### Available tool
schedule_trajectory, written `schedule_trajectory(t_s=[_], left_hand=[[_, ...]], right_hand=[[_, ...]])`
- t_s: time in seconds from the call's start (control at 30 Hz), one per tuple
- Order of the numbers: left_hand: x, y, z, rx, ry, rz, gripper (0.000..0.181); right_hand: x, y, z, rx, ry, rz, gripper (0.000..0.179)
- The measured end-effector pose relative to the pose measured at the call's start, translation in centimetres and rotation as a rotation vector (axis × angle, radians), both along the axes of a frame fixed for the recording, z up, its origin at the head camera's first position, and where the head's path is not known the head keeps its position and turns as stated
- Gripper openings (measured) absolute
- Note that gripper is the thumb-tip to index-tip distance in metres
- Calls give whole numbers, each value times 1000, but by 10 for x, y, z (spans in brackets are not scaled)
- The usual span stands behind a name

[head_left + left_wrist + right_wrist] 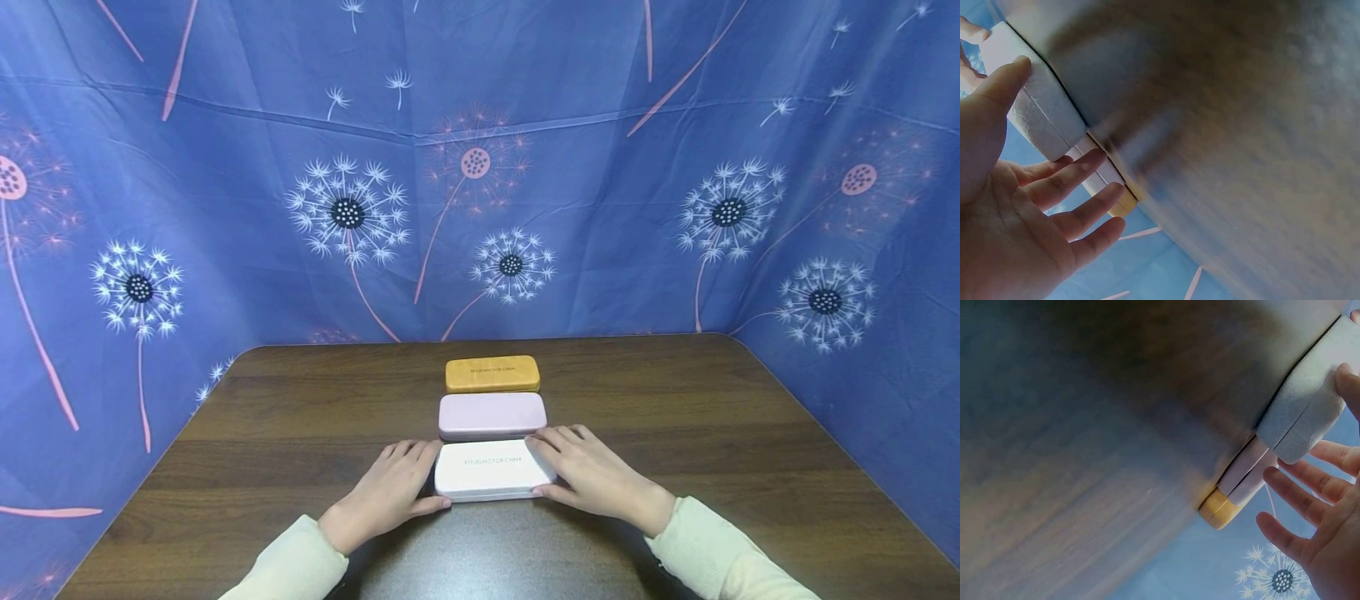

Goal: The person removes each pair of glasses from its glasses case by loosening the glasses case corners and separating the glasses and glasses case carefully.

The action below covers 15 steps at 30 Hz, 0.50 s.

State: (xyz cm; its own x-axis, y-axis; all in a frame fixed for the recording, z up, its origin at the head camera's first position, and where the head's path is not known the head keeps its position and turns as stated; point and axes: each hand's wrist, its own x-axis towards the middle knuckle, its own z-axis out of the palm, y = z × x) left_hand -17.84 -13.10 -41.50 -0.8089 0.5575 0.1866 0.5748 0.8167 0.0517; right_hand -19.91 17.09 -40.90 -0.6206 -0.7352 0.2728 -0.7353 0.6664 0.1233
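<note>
A white glasses case [493, 472] with small lettering on its lid lies nearest the person, long side across the table. At its left end my left hand [393, 487] holds it, thumb at the front corner and index finger at the back corner; the other fingers [1088, 209] spread beyond it. My right hand [592, 473] holds the right end, thumb on the front face and index fingertip near the back corner. Right behind stands a pale pink glasses case [492, 414], then a mustard-yellow glasses case [492, 374]. All three are closed and lined up in a column.
The dark wooden table [300, 408] reaches back to a blue cloth [600, 208] printed with dandelions, which also hangs along both sides. Pale sleeves [296, 558] cover the person's forearms.
</note>
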Motion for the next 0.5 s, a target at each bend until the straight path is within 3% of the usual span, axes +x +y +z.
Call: schedule_trajectory(t_s=[0.2, 0.5], left_hand=[[3, 0, 1, 2, -24, -3, 75], [8, -1, 0, -16, 41, -33, 71]], right_hand=[[3, 1, 1, -2, 14, 15, 64], [6, 3, 0, -21, 16, 37, 63]])
